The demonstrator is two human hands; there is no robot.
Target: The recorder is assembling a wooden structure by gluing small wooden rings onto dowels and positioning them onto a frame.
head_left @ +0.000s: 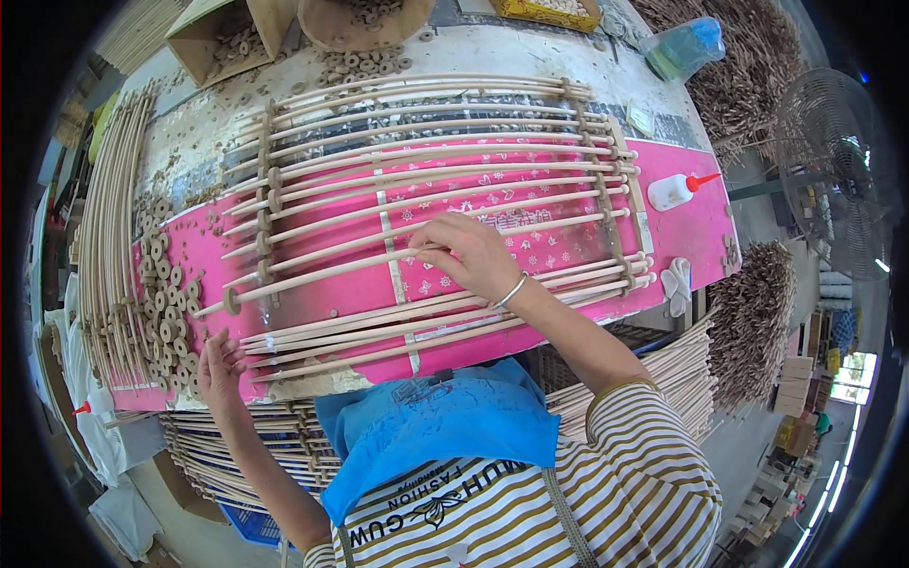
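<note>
My right hand (469, 251) is closed, thumb and fingertips pinching a long pale wooden rod (331, 275) over the pink sheet. A brown wooden ring (231, 301) sits on this rod near its left end. Below that end is my left hand (220, 367), fingers bent and a little apart, with nothing visible between them. It is beside loose wooden rings (170, 322) and the left tips of a bundle of rods (379, 327). Farther back, a rack of parallel rods (426, 175) passes through rings at both sides.
Long rods (114, 246) lie stacked at the left. A white glue bottle with a red tip (670, 192) lies at the right, near a white cloth (676, 284). Behind are a wooden box (222, 43) and a yellow tray (549, 11). A fan (833, 170) stands beyond the table.
</note>
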